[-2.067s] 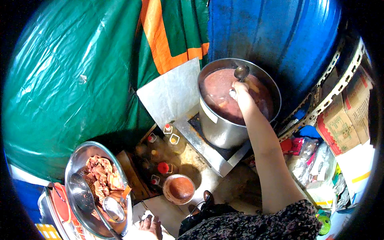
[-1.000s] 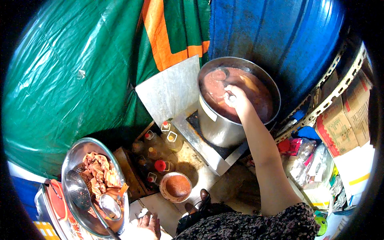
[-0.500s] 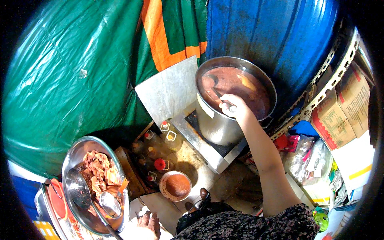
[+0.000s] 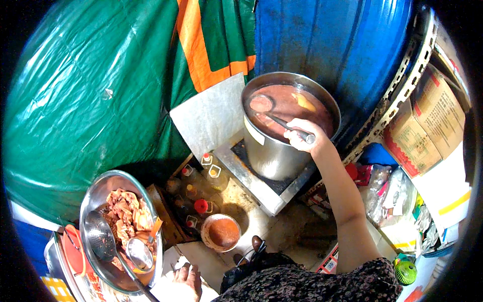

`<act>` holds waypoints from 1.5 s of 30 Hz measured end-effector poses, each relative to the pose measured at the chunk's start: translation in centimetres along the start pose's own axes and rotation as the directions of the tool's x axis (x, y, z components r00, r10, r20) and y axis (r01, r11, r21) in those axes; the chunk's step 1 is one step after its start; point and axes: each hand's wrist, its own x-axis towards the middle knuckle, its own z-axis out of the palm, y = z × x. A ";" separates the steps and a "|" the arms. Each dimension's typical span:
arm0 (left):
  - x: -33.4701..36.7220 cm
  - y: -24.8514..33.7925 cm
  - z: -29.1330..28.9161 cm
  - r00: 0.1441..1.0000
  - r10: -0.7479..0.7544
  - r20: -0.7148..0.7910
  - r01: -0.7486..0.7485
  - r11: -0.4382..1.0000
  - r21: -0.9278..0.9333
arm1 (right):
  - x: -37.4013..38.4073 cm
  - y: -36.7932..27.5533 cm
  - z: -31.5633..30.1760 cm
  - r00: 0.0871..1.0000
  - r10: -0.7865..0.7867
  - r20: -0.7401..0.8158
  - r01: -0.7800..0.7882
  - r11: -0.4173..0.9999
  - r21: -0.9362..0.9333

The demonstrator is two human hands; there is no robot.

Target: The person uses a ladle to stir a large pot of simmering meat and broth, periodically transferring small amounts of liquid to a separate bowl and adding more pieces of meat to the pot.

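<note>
My right hand [image 4: 303, 135] grips the handle of a ladle [image 4: 278, 121], its end sticking out past my fist. The ladle's round bowl holds reddish-brown liquid, level with the soup [image 4: 292, 111] in a tall steel stockpot [image 4: 274, 160]. A yellowish piece [image 4: 305, 102] floats near the pot's far side. My left hand [image 4: 185, 285] rests on a white surface at the bottom, fingers laid forward. Beside it stands a big steel basin [image 4: 92, 189] of brown cooked meat-like pieces [image 4: 128, 214], with a perforated skimmer [image 4: 99, 236] and a smaller scoop [image 4: 139, 253] in it.
The pot stands on a low metal stove [image 4: 266, 201] with an upright metal panel [image 4: 209, 103]. Several plastic bottles [image 4: 204, 206] and a small bowl of reddish liquid [image 4: 221, 234] are on the floor. Cardboard boxes [image 4: 427, 126] stack at right; a green tarp [image 4: 90, 100] hangs at left.
My right hand has drawn slightly back to the right, and the ladle's bowl has risen to the soup's surface, full. My left hand stays about where it was.
</note>
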 end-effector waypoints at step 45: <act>-12.3 -3.7 -1.3 0.963 -0.268 0.018 0.269 0.961 -0.061 | 4.3 49.0 -20.7 0.989 0.137 0.053 0.078 -0.190 -0.979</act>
